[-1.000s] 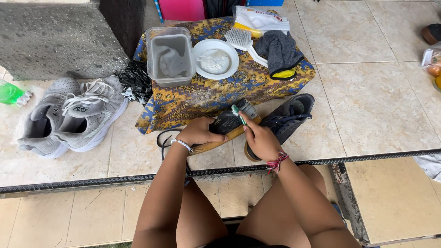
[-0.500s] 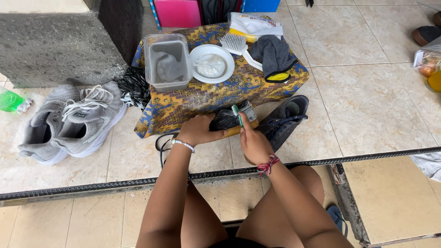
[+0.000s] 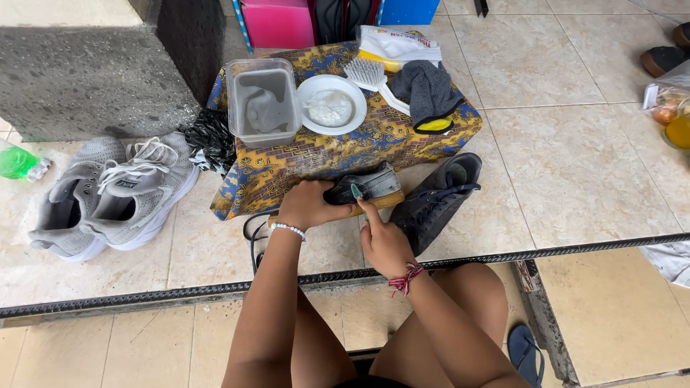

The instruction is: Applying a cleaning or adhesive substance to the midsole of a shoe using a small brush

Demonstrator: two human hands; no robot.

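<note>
Both hands are on the dark shoe point(image 3: 370, 188) that lies on its side against the near edge of the patterned cloth point(image 3: 388, 136). My left hand point(image 3: 307, 205) is wrapped over the heel end and grips it, so that part of the shoe is hidden under the palm. My right hand point(image 3: 383, 241) is curled around a small brush point(image 3: 355, 192); I see only its green tip poking up against the shoe's side, the handle being buried in the fist. I cannot tell from here whether the bristles touch the shoe.

Just right of the shoe its mate, a dark lace-up sneaker point(image 3: 435, 205), stands on the tiles, its toe partly behind my right hand. A dark loop of cord point(image 3: 253, 230) shows under my left wrist; most of it is covered by the arm.

On the cloth sit a clear plastic tub point(image 3: 262, 100) with something pale and cloudy inside that I cannot make out, a white bowl point(image 3: 331, 105) with a whitish mass, a white scrub brush point(image 3: 372, 77), and a grey cloth point(image 3: 430, 90) with a yellow patch at its lower edge. A white bag point(image 3: 399, 44) lies behind them.

Off to the left a pair of grey sneakers point(image 3: 115, 194) rests on the floor, with a crumpled black bag point(image 3: 208, 136) beside it and a green bottle point(image 3: 18, 162) cut off by the frame.
</note>
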